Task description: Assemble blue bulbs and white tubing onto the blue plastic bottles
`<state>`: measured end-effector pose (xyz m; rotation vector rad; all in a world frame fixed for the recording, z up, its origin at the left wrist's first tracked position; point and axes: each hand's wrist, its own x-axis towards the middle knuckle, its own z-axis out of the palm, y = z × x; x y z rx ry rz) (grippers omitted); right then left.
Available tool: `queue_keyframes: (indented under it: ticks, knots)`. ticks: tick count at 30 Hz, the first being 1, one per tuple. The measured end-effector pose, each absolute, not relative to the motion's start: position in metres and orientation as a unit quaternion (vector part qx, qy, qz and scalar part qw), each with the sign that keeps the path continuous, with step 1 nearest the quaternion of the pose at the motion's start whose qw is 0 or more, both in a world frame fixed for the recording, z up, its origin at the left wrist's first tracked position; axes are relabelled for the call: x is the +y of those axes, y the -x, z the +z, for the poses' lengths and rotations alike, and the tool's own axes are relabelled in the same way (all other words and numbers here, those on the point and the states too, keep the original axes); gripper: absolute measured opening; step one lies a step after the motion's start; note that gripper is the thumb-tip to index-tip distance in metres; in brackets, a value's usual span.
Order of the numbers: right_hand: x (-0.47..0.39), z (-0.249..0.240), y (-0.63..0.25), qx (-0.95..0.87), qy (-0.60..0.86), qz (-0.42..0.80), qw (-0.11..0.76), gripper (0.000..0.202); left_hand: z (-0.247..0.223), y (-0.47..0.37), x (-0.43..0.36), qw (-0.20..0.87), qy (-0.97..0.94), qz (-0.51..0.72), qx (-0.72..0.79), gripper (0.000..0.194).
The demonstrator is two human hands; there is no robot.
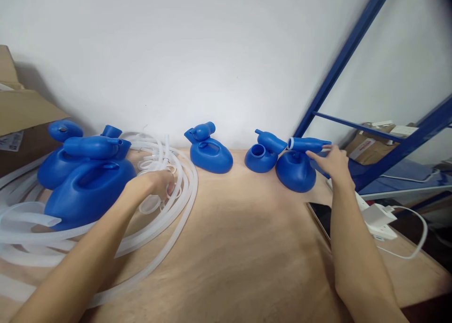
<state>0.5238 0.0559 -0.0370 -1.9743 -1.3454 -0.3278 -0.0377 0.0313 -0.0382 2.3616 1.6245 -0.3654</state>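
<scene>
While the right hand [334, 159] stands spread, thumb and fingers wide apart at the narrow end of a blue spout [305, 145], that spout lies atop a blue jug [296, 179], seemingly paired as a set. Left hand [161, 183]: lowered among small clear rings [149, 212], fingertips partly hidden, grip impossible to tell. Plastic tube [189, 191]: coiled on the table [240, 229], presumably for compactness.
</scene>
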Motion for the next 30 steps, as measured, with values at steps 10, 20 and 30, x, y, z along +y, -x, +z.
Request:
queue_keyframes:
  ticks: [10,20,30]
  knots:
    - [0.076,-0.054,-0.421,-0.742,0.617,-0.187,0.182,0.072,0.023,0.089,0.013,0.044,-0.843,0.034,0.535,0.027]
    - [0.071,-0.064,-0.396,-0.746,0.593,-0.221,0.207,0.052,0.027,0.072,0.014,0.009,-0.851,0.055,0.523,0.039]
    - [0.030,-0.021,-0.347,-0.833,0.519,-0.140,0.132,0.047,0.023,0.056,0.009,0.029,-0.862,0.085,0.499,0.051]
